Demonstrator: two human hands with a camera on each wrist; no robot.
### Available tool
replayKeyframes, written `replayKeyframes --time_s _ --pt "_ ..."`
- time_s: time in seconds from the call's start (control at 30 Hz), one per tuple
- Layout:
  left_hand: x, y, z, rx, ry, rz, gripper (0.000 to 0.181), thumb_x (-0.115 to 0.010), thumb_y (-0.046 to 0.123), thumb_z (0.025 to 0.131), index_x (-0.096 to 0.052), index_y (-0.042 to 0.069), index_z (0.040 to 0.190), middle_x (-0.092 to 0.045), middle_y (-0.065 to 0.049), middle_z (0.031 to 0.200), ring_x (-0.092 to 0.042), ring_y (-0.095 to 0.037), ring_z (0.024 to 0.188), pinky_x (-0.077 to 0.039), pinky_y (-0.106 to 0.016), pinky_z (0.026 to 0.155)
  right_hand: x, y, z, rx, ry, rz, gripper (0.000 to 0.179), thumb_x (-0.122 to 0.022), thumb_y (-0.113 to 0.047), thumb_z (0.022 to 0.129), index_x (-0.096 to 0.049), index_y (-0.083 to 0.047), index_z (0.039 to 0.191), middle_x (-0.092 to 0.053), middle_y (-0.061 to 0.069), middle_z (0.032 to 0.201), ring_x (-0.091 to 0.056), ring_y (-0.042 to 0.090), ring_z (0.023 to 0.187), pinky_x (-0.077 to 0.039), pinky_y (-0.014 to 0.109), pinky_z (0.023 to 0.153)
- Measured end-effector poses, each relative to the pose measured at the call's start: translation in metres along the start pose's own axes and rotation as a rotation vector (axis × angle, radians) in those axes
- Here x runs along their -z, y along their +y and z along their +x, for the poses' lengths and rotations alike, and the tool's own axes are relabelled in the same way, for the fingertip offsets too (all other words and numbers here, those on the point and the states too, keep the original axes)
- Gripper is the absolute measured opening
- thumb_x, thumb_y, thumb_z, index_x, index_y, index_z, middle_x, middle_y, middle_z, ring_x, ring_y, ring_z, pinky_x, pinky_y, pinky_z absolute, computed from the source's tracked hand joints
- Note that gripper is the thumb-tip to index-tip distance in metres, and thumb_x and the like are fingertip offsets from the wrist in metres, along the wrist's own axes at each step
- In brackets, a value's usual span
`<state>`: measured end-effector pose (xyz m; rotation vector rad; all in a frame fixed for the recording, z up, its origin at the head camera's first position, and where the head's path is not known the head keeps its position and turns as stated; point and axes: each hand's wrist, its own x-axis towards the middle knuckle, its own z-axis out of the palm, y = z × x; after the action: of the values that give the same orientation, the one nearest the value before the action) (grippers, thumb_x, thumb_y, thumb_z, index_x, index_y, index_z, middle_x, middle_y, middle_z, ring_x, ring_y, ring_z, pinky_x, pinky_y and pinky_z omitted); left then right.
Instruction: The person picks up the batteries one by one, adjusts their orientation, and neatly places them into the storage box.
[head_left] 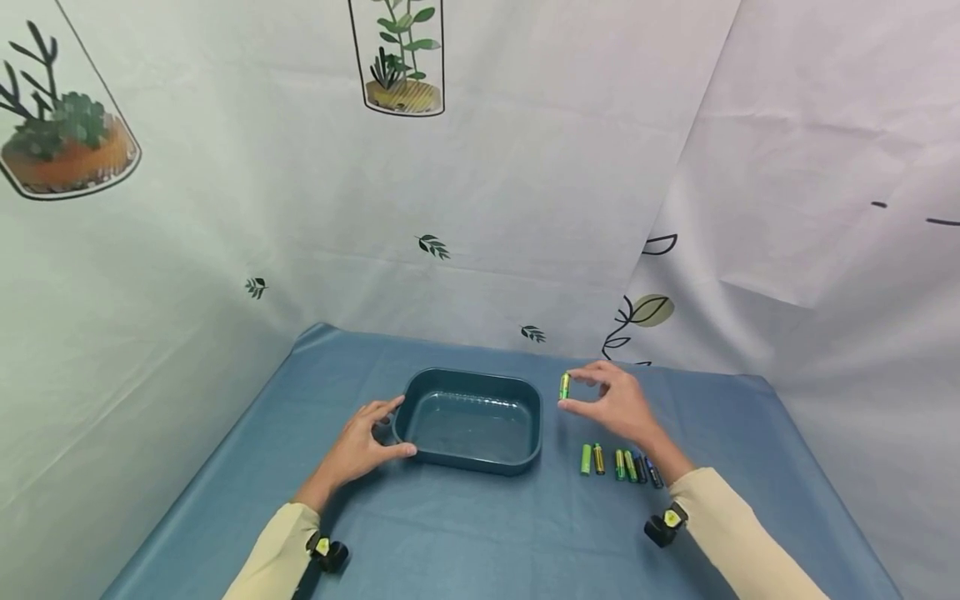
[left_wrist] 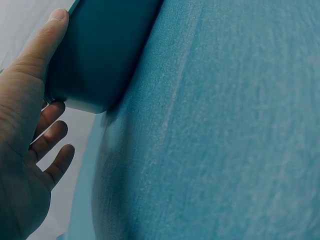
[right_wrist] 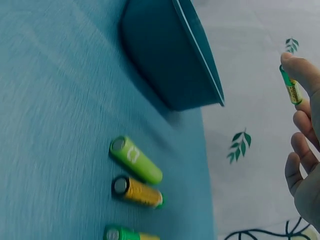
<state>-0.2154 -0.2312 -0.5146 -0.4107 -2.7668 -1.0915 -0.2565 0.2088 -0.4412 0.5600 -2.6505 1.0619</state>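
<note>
In the head view a dark teal baking dish (head_left: 472, 460) stands on the table. My left hand (head_left: 360, 446) holds its left end, thumb at the near rim and fingers by the handle; the left wrist view shows the thumb (left_wrist: 42, 42) against the dish's side (left_wrist: 100, 55). To the right of the dish my right hand (head_left: 615, 404) pinches a green and gold battery (head_left: 565, 387) between thumb and fingertips, raised above the table. That battery (right_wrist: 291, 86) also shows in the right wrist view, where the other fingers hang loosely curled.
Below my right hand several batteries lie in a loose row: a light green battery (head_left: 586, 460), a gold battery (head_left: 598, 459), green-gold ones and dark blue ones (head_left: 652, 471). A blue cloth (head_left: 465, 542) covers the table. White printed fabric (head_left: 525, 192) hangs behind.
</note>
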Motion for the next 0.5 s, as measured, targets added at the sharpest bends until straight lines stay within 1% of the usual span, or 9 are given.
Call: replayKeyframes --time_s 0.13,0.2,0.37,0.47,0.5 --pt "-0.001 0.001 0.0 0.008 -0.002 -0.008 0.097 -0.089 0.053 0.075 -0.049 0.013 0.153 -0.057 -0.013 0.136 -0.06 -0.029 0.109 -0.051 -0.05 0.084 -0.009 -0.004 0.007 -0.007 -0.014 0.021 0.054 -0.089 -0.044 0.079 -0.076 -0.017 0.124 -0.067 0.003 0.112 -0.057 0.018 0.088 -0.047 0.035 0.073" --pt "-0.001 0.002 0.0 0.011 -0.002 -0.02 0.096 -0.089 0.052 0.074 -0.05 0.014 0.153 -0.058 -0.013 0.135 -0.06 -0.029 0.109 -0.051 -0.051 0.085 -0.013 -0.004 0.011 -0.005 -0.017 0.033 0.054 -0.089 -0.045 0.078 -0.076 -0.017 0.124 -0.067 0.004 0.112 -0.059 0.021 0.089 -0.047 0.035 0.074" --pt "-0.001 0.001 0.0 0.004 -0.002 -0.025 0.096 -0.09 0.05 0.075 -0.049 0.013 0.154 -0.058 -0.012 0.134 -0.06 -0.029 0.109 -0.051 -0.05 0.085 -0.023 -0.008 0.019 0.008 -0.025 0.073 0.054 -0.089 -0.042 0.079 -0.076 -0.016 0.124 -0.067 0.004 0.112 -0.061 0.033 0.094 -0.048 0.036 0.073" --pt "0.0 0.002 0.0 -0.004 -0.001 -0.022 0.096 -0.09 0.05 0.075 -0.049 0.013 0.154 -0.058 -0.012 0.134 -0.06 -0.029 0.108 -0.051 -0.049 0.084 -0.029 -0.011 0.024 0.011 -0.028 0.095 0.053 -0.09 -0.041 0.079 -0.076 -0.016 0.124 -0.067 0.006 0.114 -0.06 0.033 0.096 -0.048 0.037 0.073" --pt "0.0 0.002 0.0 -0.007 0.0 -0.022 0.096 -0.09 0.049 0.075 -0.049 0.013 0.154 -0.058 -0.012 0.134 -0.06 -0.029 0.108 -0.051 -0.049 0.084 -0.031 -0.012 0.025 0.009 -0.029 0.1 0.053 -0.09 -0.041 0.079 -0.076 -0.017 0.124 -0.067 0.007 0.114 -0.06 0.031 0.096 -0.048 0.037 0.072"
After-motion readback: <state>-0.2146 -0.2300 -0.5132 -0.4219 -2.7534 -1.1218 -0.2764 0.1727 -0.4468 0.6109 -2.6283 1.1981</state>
